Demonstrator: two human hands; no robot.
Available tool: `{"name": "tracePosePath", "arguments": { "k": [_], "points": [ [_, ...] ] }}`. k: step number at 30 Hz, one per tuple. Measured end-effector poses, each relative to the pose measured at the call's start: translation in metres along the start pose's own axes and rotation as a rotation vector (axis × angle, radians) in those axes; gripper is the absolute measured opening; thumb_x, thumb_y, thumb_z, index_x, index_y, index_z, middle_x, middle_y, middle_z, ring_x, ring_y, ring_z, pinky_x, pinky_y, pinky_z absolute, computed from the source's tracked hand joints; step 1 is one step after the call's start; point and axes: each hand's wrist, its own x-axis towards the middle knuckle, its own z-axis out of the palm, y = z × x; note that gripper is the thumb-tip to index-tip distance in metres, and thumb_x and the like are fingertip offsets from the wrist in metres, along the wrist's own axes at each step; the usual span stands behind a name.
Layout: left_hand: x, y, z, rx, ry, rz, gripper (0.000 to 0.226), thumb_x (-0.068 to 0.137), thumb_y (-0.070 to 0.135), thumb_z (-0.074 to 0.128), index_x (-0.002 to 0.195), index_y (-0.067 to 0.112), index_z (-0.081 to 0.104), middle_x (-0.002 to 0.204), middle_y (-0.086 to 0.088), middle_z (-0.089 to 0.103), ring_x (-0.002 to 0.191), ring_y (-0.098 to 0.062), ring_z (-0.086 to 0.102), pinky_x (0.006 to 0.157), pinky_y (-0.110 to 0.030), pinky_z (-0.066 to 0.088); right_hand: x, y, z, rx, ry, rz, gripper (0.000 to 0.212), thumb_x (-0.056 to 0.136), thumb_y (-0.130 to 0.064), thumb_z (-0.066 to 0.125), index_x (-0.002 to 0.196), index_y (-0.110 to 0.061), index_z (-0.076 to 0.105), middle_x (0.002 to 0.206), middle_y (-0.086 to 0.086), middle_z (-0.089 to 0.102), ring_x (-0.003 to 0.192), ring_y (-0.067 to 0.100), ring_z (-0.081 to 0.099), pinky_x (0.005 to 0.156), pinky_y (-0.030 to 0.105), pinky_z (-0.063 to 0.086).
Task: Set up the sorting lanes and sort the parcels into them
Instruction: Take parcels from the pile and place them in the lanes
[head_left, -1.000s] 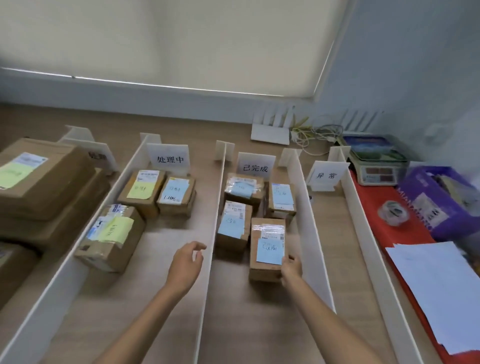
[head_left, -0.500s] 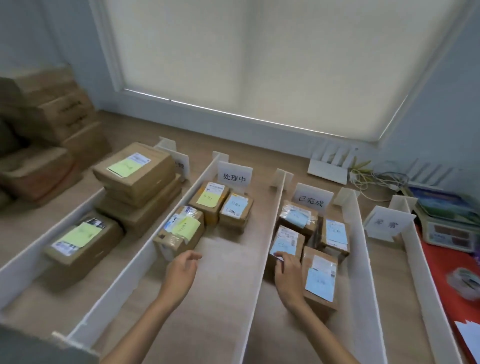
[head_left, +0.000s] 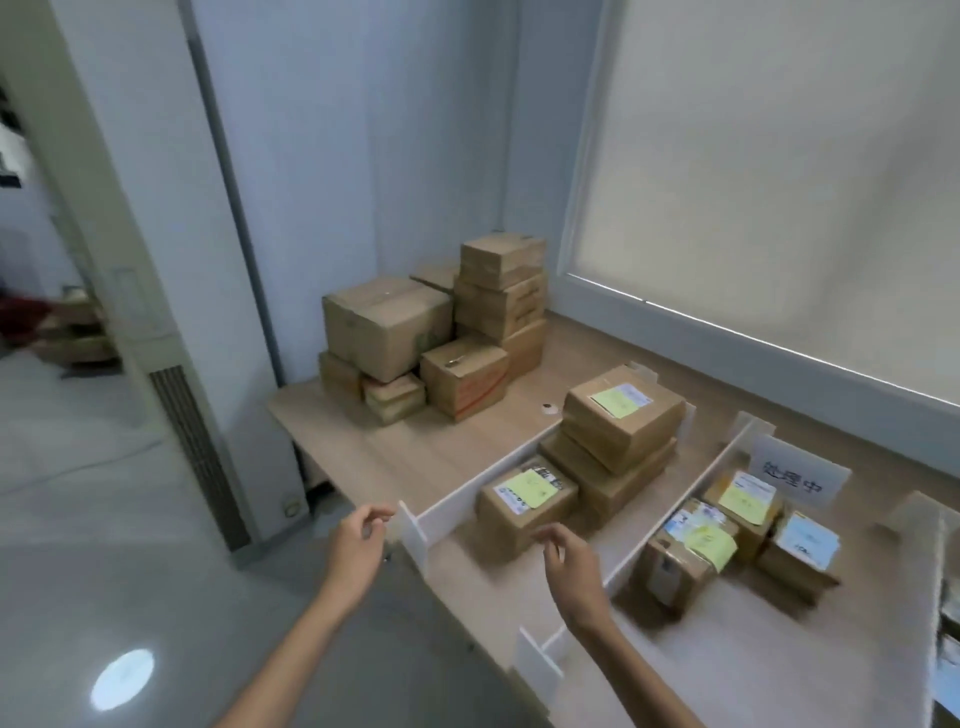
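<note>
From the head camera, the left hand (head_left: 356, 548) is hovering past the near-left corner of the tabletop (head_left: 415, 447), just beside the near end of the first white divider (head_left: 447, 512). Its grip is slack, fingers loosely curled around nothing. The right hand (head_left: 574, 566) is hanging over the leftmost lane, fingers likewise relaxed and holding nothing, close to a small parcel (head_left: 527, 501) bearing a yellow-green label. Behind that parcel, two larger boxes (head_left: 618, 421) are sitting stacked in the same lane, the upper one also showing a yellow-green label. A second divider (head_left: 696, 488) is separating this lane from the next, where three labelled parcels (head_left: 737, 530) are lying below a white sign (head_left: 797, 475) with printed characters. A pile of plain cartons (head_left: 431, 332) is standing at the far-left corner of the tabletop, against the wall and well apart from both hands.
</note>
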Motion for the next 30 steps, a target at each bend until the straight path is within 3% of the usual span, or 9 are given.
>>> {"name": "tracePosePath", "arguments": {
  "k": [2,5,8,12,14,21,27,30],
  "points": [
    [0.007,-0.017,-0.032,-0.008,0.042,-0.011,0.023,0.091,-0.007,0.044,0.092,0.005,0.064,0.094,-0.007,0.064,0.091,-0.019,0.056,0.068,-0.009,0.038,0.004,-0.02,0.031,0.048,-0.038,0.006,0.024,0.093,-0.004,0.05,0.094,-0.015,0.071,0.093,-0.005,0.069,0.088,0.01,0.064,0.074,0.016,0.045],
    [0.025,-0.04,-0.069,-0.004,0.073,-0.054,0.027,0.094,-0.001,0.044,0.088,0.018,0.062,0.095,-0.003,0.063,0.094,-0.017,0.056,0.075,-0.024,0.037,0.018,-0.049,0.071,0.076,-0.098,-0.002,0.023,0.093,-0.006,0.051,0.089,-0.02,0.068,0.088,-0.008,0.066,0.081,0.005,0.06,0.064,0.002,0.039],
    [0.054,-0.054,-0.089,0.031,0.109,-0.066,0.029,0.094,0.002,0.045,0.084,0.025,0.06,0.094,0.003,0.064,0.093,-0.014,0.056,0.072,-0.024,0.038,0.043,-0.069,0.1,0.079,-0.132,-0.008,0.024,0.093,-0.004,0.049,0.088,-0.02,0.065,0.084,-0.009,0.064,0.078,-0.001,0.058,0.065,-0.001,0.038],
    [0.111,-0.07,-0.103,0.073,0.131,-0.077,0.026,0.094,0.006,0.046,0.089,0.026,0.063,0.098,0.005,0.067,0.088,-0.013,0.061,0.075,-0.029,0.045,0.098,-0.085,0.135,0.082,-0.169,-0.004,0.031,0.093,-0.003,0.047,0.083,-0.027,0.063,0.083,-0.004,0.067,0.077,0.003,0.062,0.069,0.01,0.044],
    [0.148,-0.073,-0.108,0.074,0.129,-0.072,0.024,0.095,0.006,0.045,0.093,0.022,0.064,0.098,0.004,0.067,0.081,-0.009,0.059,0.068,-0.023,0.044,0.135,-0.09,0.154,0.071,-0.167,-0.017,0.035,0.092,-0.001,0.047,0.081,-0.031,0.062,0.082,-0.002,0.068,0.078,0.007,0.064,0.075,0.022,0.048],
    [0.301,-0.066,-0.126,0.043,0.105,-0.02,0.023,0.096,0.008,0.045,0.094,0.023,0.063,0.1,0.004,0.064,0.097,-0.012,0.057,0.075,-0.022,0.04,0.265,-0.129,0.208,0.173,-0.148,0.039,0.025,0.095,-0.004,0.044,0.094,-0.015,0.066,0.092,0.006,0.068,0.085,0.015,0.063,0.069,0.021,0.048],
    [0.414,-0.055,-0.149,0.035,0.12,-0.003,0.022,0.096,0.008,0.044,0.099,0.019,0.062,0.104,0.004,0.061,0.098,-0.01,0.053,0.084,-0.022,0.039,0.367,-0.168,0.252,0.216,-0.123,0.145,0.027,0.094,-0.007,0.046,0.088,-0.024,0.066,0.098,0.003,0.067,0.094,0.018,0.063,0.09,0.038,0.053],
    [0.473,-0.057,-0.154,0.034,0.107,0.014,0.021,0.096,0.008,0.045,0.103,0.018,0.062,0.109,0.001,0.063,0.101,-0.012,0.055,0.086,-0.024,0.041,0.411,-0.185,0.274,0.244,-0.116,0.214,0.023,0.095,-0.008,0.044,0.105,-0.015,0.064,0.103,0.005,0.065,0.095,0.016,0.062,0.09,0.038,0.053]
  ]
}}
